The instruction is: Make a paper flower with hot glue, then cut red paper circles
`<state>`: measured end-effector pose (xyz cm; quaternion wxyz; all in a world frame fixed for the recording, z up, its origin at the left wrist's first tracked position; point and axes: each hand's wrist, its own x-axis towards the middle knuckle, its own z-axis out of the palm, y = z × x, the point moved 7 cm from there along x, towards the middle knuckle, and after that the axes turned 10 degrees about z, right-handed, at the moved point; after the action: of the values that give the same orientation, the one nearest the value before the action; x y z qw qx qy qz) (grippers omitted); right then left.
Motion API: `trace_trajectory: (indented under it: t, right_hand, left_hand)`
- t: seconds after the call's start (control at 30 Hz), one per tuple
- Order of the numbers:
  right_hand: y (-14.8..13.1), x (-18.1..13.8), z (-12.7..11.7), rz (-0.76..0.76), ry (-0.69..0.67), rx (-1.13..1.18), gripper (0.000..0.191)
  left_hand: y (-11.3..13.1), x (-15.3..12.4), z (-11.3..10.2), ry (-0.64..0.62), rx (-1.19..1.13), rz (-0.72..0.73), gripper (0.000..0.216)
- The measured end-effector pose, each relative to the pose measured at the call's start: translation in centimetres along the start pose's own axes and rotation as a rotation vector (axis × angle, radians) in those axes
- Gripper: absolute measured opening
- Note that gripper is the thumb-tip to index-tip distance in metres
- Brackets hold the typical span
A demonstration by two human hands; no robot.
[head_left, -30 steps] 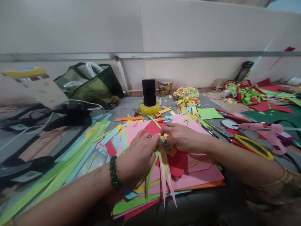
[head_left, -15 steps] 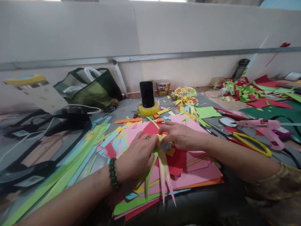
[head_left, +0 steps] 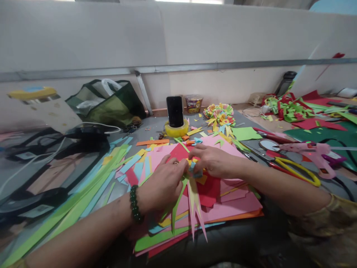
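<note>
Both hands meet over a stack of coloured paper (head_left: 231,208) on the desk. My left hand (head_left: 164,180), with a green bead bracelet (head_left: 135,204) at the wrist, has its fingers closed on a paper craft piece with pointed strip tails (head_left: 194,197) in pink, pale yellow and green. From the other side, the bent fingers of my right hand (head_left: 213,160) pinch the same piece where a small blue paper strip (head_left: 198,173) and yellow bits show. The fingers partly hide its middle. Red paper (head_left: 209,191) lies beneath it.
Pink glue gun (head_left: 309,150) and yellow-handled scissors (head_left: 298,171) lie at right. A phone (head_left: 175,111) stands in a tape roll (head_left: 176,130) at the back, near paper flowers (head_left: 220,113). Long paper strips (head_left: 69,208) and a dark bag (head_left: 108,104) are at left.
My hands stay at the same paper piece, with only slight shifts of the right fingers around the blue strip. The view has moved very slightly.
</note>
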<state>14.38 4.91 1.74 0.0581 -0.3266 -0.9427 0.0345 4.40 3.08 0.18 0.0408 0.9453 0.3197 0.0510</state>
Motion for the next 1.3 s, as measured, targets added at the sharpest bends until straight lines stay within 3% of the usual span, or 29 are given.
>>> trace_trajectory:
  t: [0.33, 0.47, 0.63, 0.83, 0.97, 1.2, 1.3]
  right_hand:
    - [-0.2, 0.2, 0.0, 0.019, -0.024, 0.036, 0.035]
    - [1.5, 0.1, -0.9, 0.260, -0.004, 0.112, 0.035]
    - [2.8, 0.0, 0.0, 0.523, -0.186, 0.112, 0.028]
    - [2.7, -0.1, -0.2, 0.560, -0.181, 0.065, 0.027]
    - [2.8, -0.2, -0.1, 0.543, -0.184, 0.156, 0.024]
    - [3.0, -1.3, 0.3, 0.633, -0.359, 0.235, 0.030]
    - [2.1, -2.0, -0.1, 0.594, -0.442, 0.170, 0.028]
  left_hand:
    - [0.2, 0.1, -0.1, 0.000, -0.006, 0.008, 0.022]
    - [0.1, 0.1, -0.2, 0.000, -0.036, 0.026, 0.013]
    - [0.1, 0.1, -0.2, -0.002, -0.039, 0.056, 0.009]
    - [-0.2, -0.1, -0.4, -0.022, -0.024, 0.032, 0.018]
    - [-1.1, -0.1, -0.7, -0.012, 0.032, -0.026, 0.017]
    - [-0.4, -0.2, -1.2, 0.038, 0.066, -0.026, 0.014]
    - [1.3, -0.2, -1.0, -0.030, 0.037, 0.007, 0.014]
